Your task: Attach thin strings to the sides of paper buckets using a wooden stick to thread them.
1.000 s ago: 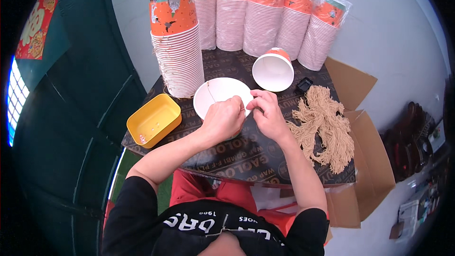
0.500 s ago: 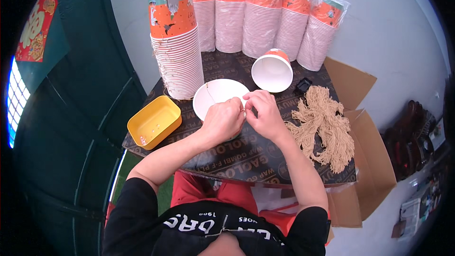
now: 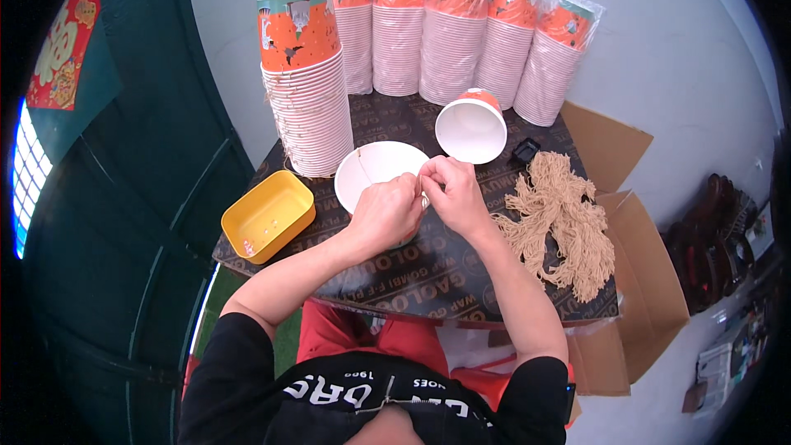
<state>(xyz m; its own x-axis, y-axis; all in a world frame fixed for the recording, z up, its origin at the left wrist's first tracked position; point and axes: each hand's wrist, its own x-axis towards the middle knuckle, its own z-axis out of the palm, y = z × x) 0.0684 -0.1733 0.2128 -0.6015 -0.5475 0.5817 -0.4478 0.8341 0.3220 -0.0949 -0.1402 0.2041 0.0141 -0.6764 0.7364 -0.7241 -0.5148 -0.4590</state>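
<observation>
Yellow tray (image 3: 268, 216): sitting to the left of the left hand, apart from it, at the table's left edge; shallow, square, with a few small bits lying inside.
Open cup stack (image 3: 306, 82): standing beyond and left of the left hand; white ribbed cups topped by an orange printed one.
Wrapped cup stacks (image 3: 451, 33): lining up along the wall, well beyond both hands, each in clear film.
Table (image 3: 428, 280): carrying everything; dark printed covering showing just below the hands.
Left hand (image 3: 386, 213): curling closed, fingertips pinching a thin string (image 3: 362, 166) over the cup's near rim.
White cup (image 3: 379, 175): lying directly under and just beyond both hands, its open mouth facing up; round, white inside, near rim being hidden by the hands.
Right hand (image 3: 453, 194): curling closed against the left hand, fingertips pinching at the same spot; what it is gripping is too small to tell.
Tipped cup (image 3: 471, 128): lying on its side just beyond the right hand, white inside showing, orange outside.
String bundle (image 3: 562, 218): spreading to the right of the right hand, tan, loose strands.
Cardboard box (image 3: 638, 280): gaping open past the bundle, far right.
</observation>
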